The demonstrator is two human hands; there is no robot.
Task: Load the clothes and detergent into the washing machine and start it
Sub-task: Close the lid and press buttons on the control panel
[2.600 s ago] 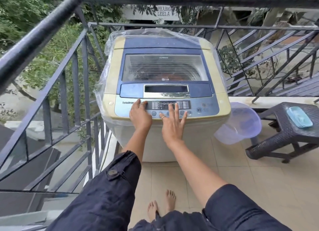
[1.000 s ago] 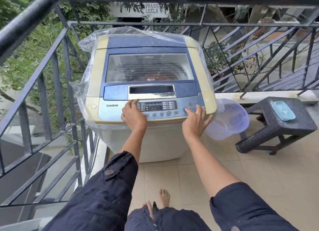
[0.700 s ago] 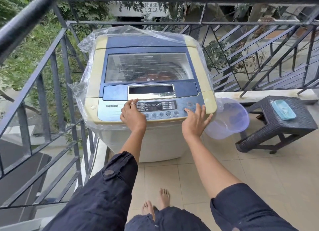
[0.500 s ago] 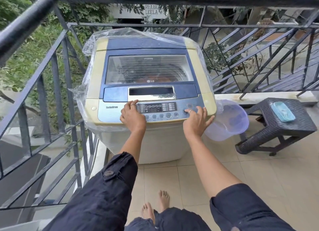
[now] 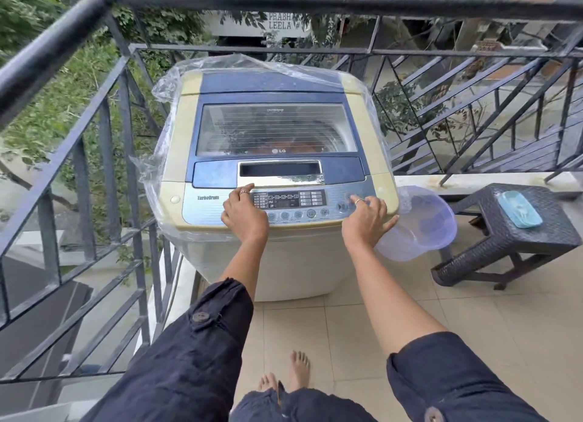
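- The washing machine (image 5: 274, 131) stands in the far-left corner of the railing (image 5: 284, 0), lid down, clear plastic film round its top
- I see the left hand (image 5: 244, 215) resting on the control panel (image 5: 205, 207), fingers loosely bent, holding nothing
- I see the right hand (image 5: 366, 221) empty, index fingertip on a round button at the panel's right end
- A lilac basin (image 5: 422, 226) sits tilted just right of the machine, near a dark stool (image 5: 511, 241)

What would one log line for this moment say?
stage: starting machine | washing machine: lid closed | left hand: rests on control panel | right hand: finger at right-side buttons
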